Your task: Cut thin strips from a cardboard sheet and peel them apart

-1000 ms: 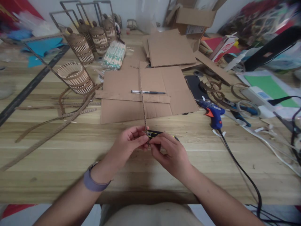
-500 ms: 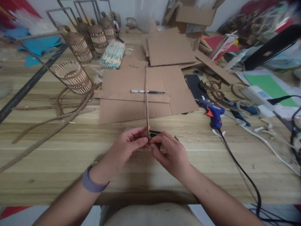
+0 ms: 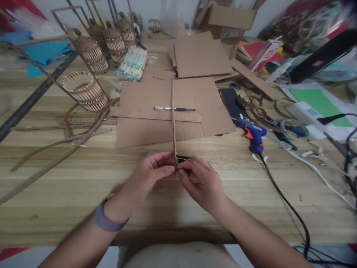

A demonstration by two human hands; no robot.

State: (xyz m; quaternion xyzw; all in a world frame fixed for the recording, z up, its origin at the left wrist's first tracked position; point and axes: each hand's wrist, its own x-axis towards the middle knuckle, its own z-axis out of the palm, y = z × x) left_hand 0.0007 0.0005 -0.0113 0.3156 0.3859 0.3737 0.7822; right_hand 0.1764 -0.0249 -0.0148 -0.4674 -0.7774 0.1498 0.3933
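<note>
A thin cardboard strip (image 3: 173,123) runs away from me, edge up, with its near end between my fingers. My left hand (image 3: 152,171) is closed on that end, thumb and fingers pinching it from the left. From the right, my right hand (image 3: 202,180) pinches the same tip with thumb and forefinger. A black and yellow utility knife (image 3: 184,159) lies on the table just behind my fingers, partly hidden. Beyond them, a pen (image 3: 178,109) and a wider cardboard strip (image 3: 134,113) rest on a large cardboard sheet (image 3: 139,134), under the held strip.
A blue hot glue gun (image 3: 254,137) with a black cord lies at right. Loose corrugated strips (image 3: 75,145), an open slatted basket (image 3: 85,91) and lidded slatted lanterns (image 3: 115,41) stand or lie at left. A bag of wooden sticks (image 3: 133,63) and stacked cardboard (image 3: 202,56) sit behind.
Both hands keep pinching the strip's near end, with only slight finger movement. The view has shifted a little; nothing has been taken up or let go.
</note>
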